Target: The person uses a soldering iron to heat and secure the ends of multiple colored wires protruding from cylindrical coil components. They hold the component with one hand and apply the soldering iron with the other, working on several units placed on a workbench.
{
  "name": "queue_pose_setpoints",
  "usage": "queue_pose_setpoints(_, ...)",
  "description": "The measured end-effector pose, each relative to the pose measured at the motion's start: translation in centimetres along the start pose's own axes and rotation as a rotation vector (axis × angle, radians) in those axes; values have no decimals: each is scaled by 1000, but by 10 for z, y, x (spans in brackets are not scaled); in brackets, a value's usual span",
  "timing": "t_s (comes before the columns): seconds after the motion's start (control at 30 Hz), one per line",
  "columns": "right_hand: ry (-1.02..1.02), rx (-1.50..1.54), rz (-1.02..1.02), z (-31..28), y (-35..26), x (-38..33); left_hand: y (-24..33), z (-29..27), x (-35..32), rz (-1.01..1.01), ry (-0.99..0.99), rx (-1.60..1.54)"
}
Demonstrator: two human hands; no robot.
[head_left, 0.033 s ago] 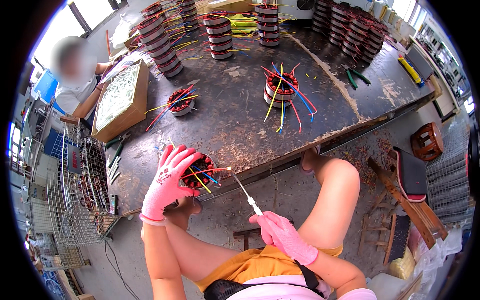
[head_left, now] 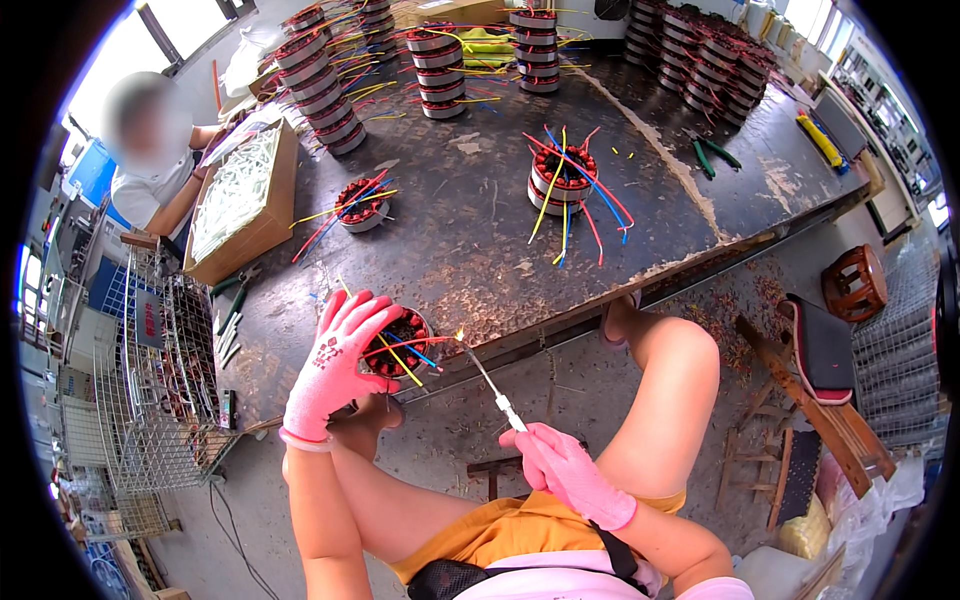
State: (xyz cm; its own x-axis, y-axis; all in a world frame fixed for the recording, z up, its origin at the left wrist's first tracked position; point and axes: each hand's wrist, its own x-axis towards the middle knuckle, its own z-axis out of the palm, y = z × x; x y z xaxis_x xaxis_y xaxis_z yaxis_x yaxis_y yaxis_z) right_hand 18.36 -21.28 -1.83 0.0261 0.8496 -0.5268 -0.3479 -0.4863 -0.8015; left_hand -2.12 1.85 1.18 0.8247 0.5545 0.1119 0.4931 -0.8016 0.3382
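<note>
At the table's near edge lies a motor stator [head_left: 412, 328], a ring of dark red windings with red, blue and yellow wires sticking out. My left hand [head_left: 342, 350], in a pink glove, grips its left side, fingers over the top and thumb below. A thin long-necked lighter [head_left: 497, 393] with a white lower part is in my gloved right hand [head_left: 572, 470], fingers closed around it; its rear end is hidden. A small flame [head_left: 459, 335] burns at its tip, right by the end of a red wire [head_left: 428, 340] from the stator.
Two other stators [head_left: 362, 206] [head_left: 562, 180] stand on the worn dark table [head_left: 450, 260], with stator stacks [head_left: 436, 75] behind. A carton of white sleeves [head_left: 240, 195] is at left, near a seated person [head_left: 150, 165]. Green-handled pliers [head_left: 715, 155] lie at right.
The flame at the lighter's tip stands a little taller. Both hands and the stator have kept their places.
</note>
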Motion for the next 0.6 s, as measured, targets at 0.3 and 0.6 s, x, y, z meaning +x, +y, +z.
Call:
queue_pose_setpoints(0.3, -13, 33, 13, 1, 2, 1, -1, 0, 0, 8, 1, 1)
queue_pose_setpoints(0.6, -1, 45, -5, 0, 3, 1, 1, -1, 0, 5, -5, 7)
